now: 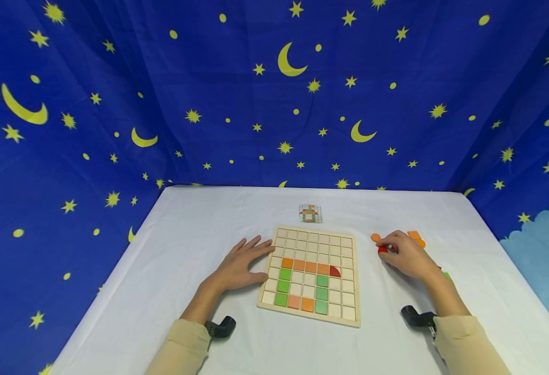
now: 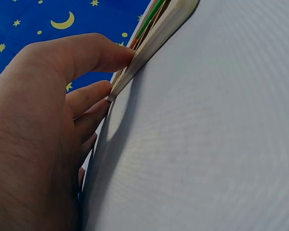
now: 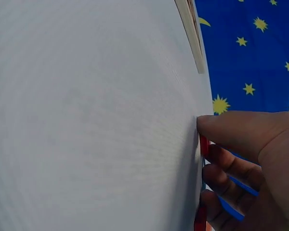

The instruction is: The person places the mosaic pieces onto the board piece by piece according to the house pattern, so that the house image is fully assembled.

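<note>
Tan sleeves (image 1: pixel 185 338), creased fabric, nearest me. Black curved mounts (image 1: pixel 225 327) at both wrists, smooth. White cloth (image 1: pixel 237 349) covers the table, matte, soft shadows under the hands.

Left hand (image 1: pixel 239 266): fingers spread wide, fairly straight, thumb apart; tips touch the board's left edge, grip on nothing else. Board (image 1: pixel 358 291): pale wood, squarish, slim raised rim, shallow grid of square cells, lying flat between the hands and turned a little.

Tiles on it, flat with crisp edges: green tiles (image 1: pixel 283 286) in a column at left, bright; teal tiles (image 1: pixel 321 294) in a column at right, duller. Salmon and orange squares sit between the column bottoms. Above runs a row: one orange tile (image 1: pixel 287 263), then salmon tiles (image 1: pixel 311 267), then a red wedge (image 1: pixel 334 271), quarter-round, at the right end.

Right hand (image 1: pixel 408 255): well right of the board, fingers curled, narrow gap, thumb and index pinching a red piece (image 1: pixel 383 250) at the cloth. Its full outline is covered by the fingers. In the right wrist view a second red bit (image 3: pixel 200 219) shows below, under the other fingers, shape unclear.

Orange disc (image 1: pixel 375 237) just beside the fingertips, flat, round. Orange pieces (image 1: pixel 413 235) beyond the knuckles, partly hidden. Green bit (image 1: pixel 447 275) peeks out by the wrist.

Farther: card (image 1: pixel 311 213), small, thin, printed grid with a coloured pattern, near the board's far edge. Last, blue drape (image 1: pixel 237 67), lightly creased, yellow moons, stars, dots.
</note>
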{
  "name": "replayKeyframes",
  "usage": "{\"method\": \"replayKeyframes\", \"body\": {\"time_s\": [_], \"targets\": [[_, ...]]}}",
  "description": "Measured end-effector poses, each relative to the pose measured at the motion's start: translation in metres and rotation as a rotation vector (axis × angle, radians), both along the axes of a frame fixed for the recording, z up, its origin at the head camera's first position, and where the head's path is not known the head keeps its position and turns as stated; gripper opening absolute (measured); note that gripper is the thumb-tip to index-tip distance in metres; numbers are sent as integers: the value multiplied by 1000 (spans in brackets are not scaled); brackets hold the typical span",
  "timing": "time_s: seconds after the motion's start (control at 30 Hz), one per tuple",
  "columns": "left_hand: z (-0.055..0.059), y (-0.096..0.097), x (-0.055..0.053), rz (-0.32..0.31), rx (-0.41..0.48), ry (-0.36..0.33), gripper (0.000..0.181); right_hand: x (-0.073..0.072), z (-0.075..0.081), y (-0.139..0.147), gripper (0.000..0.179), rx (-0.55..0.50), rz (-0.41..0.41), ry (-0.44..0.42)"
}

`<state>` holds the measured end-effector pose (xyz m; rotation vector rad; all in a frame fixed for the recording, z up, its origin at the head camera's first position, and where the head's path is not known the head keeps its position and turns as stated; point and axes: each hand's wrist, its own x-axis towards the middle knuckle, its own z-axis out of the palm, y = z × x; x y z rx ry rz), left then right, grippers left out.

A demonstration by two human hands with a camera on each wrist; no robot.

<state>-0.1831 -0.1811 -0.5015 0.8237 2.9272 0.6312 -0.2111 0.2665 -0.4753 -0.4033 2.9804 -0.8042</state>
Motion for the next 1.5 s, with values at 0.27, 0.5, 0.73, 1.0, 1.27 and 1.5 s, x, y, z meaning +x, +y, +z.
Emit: {"method": "replayKeyframes", "body": {"time_s": [0.27,0.5,0.73,1.0,1.27,1.5], "targets": [[1,-1,0,-1,6,2,74,0,-1,1,27,12,1,19],[2,-1,0,5,4,-8,74,1,-1,-2,26,30,4,60],[4,-1,1,9,2,-14,73,0,-1,-9,25,-3,45,75],[3,-1,0,10,-1,-13,73,-1,-1,-22,26,-50,122,92],[2,-1,0,10,3,-18,73,-2,2,-43,24,-82,180,86],[2,0,0,1,11,-15,72,-3,4,-62,22,-107,223,97]]}}
